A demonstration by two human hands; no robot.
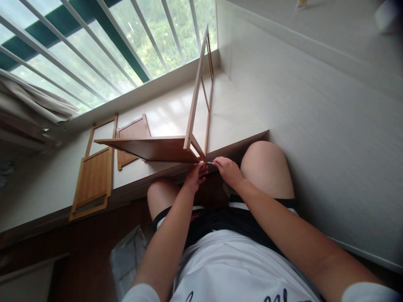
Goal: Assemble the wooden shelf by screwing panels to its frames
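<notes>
A wooden panel (151,147) and an upright open wooden frame (195,88) meet at a corner near the front edge of the window ledge. My left hand (194,175) grips the lower end of that corner, thumb on top and some fingers spread below. From the right, my right hand (229,170) pinches a thin silver tool (209,162), its shaft pointing left with the tip at the wooden corner. The tool's handle end is hidden in my fingers, so its exact kind cannot be made out.
On the pale ledge (239,113) to the left lie a smaller wooden panel (134,130) and a wooden frame with a panel (96,176), which overhangs the edge. A barred window is behind, a wall (315,105) at right. A clear plastic bag (127,256) lies below left.
</notes>
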